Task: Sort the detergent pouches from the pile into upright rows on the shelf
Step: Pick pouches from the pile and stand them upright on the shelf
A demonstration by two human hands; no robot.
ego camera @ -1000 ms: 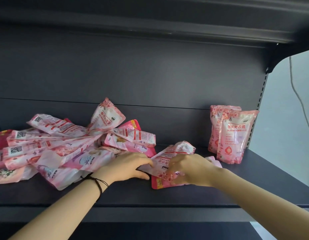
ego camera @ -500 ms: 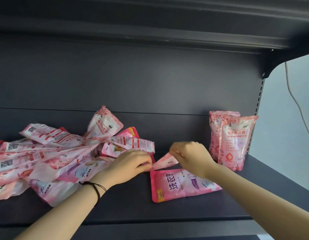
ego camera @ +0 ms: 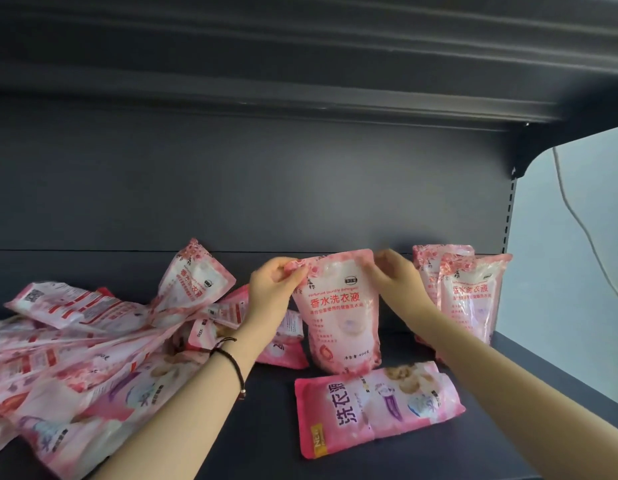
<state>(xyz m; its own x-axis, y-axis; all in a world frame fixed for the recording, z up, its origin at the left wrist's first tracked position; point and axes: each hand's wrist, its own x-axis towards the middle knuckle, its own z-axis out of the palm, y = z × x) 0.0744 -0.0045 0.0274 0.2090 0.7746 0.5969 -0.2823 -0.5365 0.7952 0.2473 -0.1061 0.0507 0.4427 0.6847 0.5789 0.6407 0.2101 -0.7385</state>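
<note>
Both forearms bare; just behind the left hand (ego camera: 270, 296) sits a thin black cord bracelet (ego camera: 236, 370) with 1 small bead.

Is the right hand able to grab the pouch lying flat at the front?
Probably yes, once the right hand lets go of the upright pouch it pinches. The flat pouch lies uncovered on the shelf, close below that arm, with nothing between them.

Glossy, crinkled plastic film wraps the upright pouch (ego camera: 342, 313), the flat pouch (ego camera: 377, 407) and the pile (ego camera: 93, 358), set against the smooth, matt dark-grey painted metal of the shelf (ego camera: 266, 427) and back panel (ego camera: 231, 185), beside a matt dark cord bracelet (ego camera: 233, 362).
</note>
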